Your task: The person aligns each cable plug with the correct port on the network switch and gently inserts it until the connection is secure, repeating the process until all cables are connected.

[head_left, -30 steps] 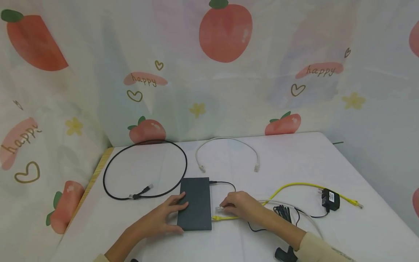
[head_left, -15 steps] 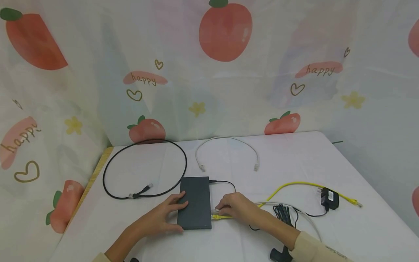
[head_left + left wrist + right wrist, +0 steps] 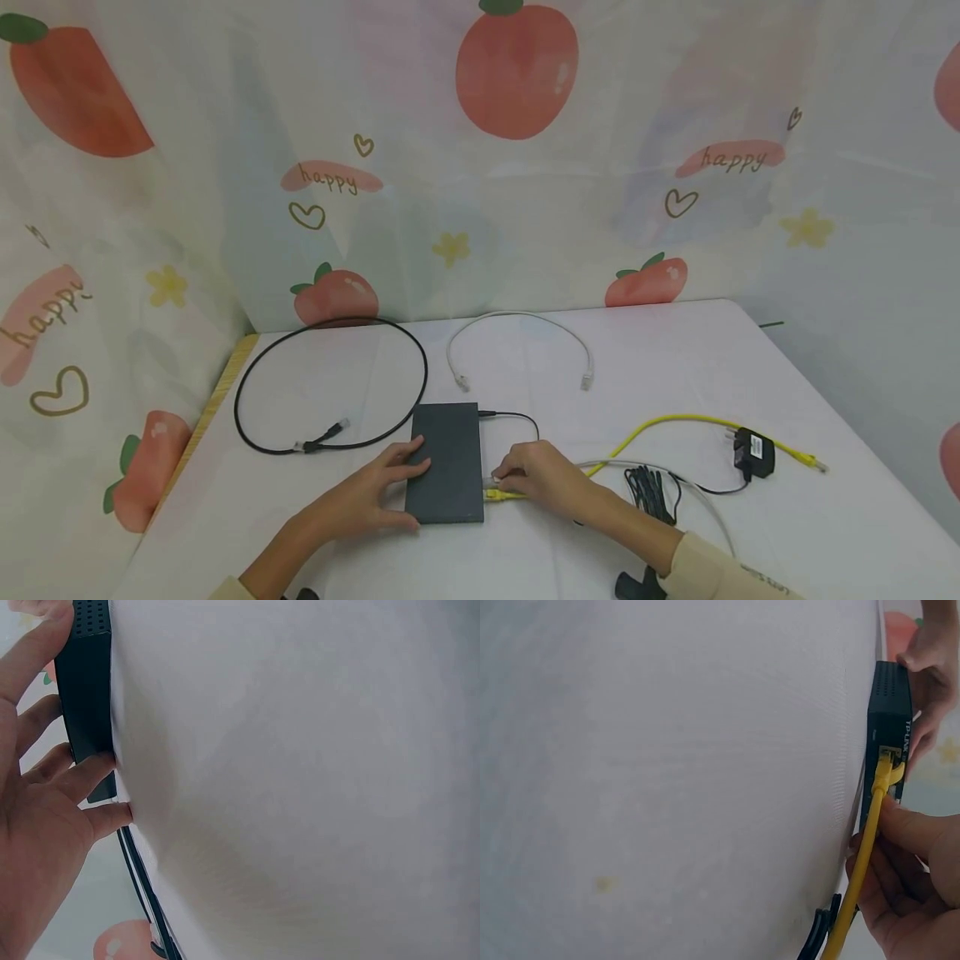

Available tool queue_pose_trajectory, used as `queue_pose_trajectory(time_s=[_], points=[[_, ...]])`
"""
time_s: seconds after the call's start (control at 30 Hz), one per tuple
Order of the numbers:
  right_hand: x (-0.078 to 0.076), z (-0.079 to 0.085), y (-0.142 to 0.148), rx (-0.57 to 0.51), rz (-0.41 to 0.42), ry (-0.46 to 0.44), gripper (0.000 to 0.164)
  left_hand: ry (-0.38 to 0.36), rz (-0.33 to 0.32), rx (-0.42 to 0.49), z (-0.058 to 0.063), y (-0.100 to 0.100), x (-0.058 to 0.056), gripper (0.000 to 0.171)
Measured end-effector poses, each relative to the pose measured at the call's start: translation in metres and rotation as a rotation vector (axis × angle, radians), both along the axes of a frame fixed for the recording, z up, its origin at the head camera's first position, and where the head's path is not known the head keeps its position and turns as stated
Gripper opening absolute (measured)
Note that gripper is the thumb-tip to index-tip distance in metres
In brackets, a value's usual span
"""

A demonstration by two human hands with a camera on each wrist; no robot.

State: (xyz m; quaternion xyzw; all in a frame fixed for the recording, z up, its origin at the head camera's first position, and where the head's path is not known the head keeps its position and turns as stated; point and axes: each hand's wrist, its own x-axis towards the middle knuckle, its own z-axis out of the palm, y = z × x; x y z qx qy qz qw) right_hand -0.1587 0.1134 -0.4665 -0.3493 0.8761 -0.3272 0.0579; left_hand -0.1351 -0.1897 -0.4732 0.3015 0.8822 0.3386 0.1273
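Observation:
A flat dark TP-LINK network switch lies on the white table. My left hand holds its left side, with fingertips over the top and the thumb at the near corner. Fingers touch the casing in the left wrist view. On the opposite side, my right hand pinches the clear plug of a white Ethernet cable, right at the port side. Beside it, a yellow Ethernet cable's plug sits in a port. The white plug is hidden in the right wrist view.
A thin black power cord enters the switch's far right corner. Its bundled length and adapter lie to the right. Behind are a looped black cable and a short white cable. A patterned curtain hangs behind.
My right hand has moved slightly left, bringing the white cable's plug from just off the switch to its port side. The left hand stays in place on the switch.

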Motion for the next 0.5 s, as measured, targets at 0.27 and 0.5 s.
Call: queue_pose_trajectory(time_s=[0.27, 0.5], points=[[0.0001, 0.0033, 0.0018, 0.007, 0.041, -0.022, 0.015, -0.016, 0.008, -0.008, -0.0004, 0.0004, -0.0001, 0.08], [-0.0012, -0.0027, 0.0023, -0.056, 0.035, -0.057, 0.013, -0.019, 0.009, -0.011, 0.0015, 0.0004, 0.0001, 0.08]])
